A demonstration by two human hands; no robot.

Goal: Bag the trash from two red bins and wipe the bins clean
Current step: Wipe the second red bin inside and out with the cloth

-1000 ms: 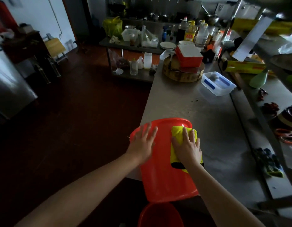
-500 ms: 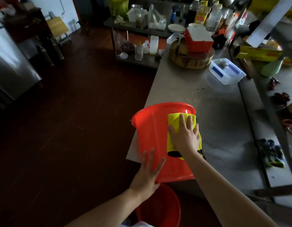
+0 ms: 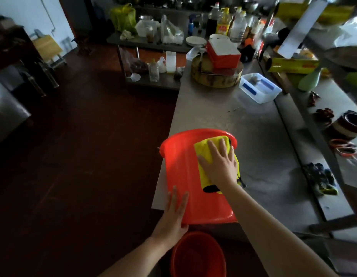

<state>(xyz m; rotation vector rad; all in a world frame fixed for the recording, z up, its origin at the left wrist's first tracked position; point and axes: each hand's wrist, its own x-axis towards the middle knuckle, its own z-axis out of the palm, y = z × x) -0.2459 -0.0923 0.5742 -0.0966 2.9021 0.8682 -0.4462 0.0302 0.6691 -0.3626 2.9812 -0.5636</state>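
A red bin [image 3: 183, 176] lies on its side at the near corner of the steel table [image 3: 253, 132], my flat right hand [image 3: 219, 166] pressing a yellow cloth [image 3: 202, 154] near its rim, my flat left hand [image 3: 173, 213] bracing its base; I should wipe firmly without rolling it off.

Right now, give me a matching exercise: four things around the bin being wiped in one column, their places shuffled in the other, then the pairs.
1. yellow cloth
2. left hand
3. second red bin
4. clear tub

a. on the floor, below the near edge of the counter
b. against the base end of the red bin on the counter
c. far along the counter, beside the wooden chopping block
d. under the right hand, on that bin's outer wall

Pairs: 1-d, 2-b, 3-a, 4-c.
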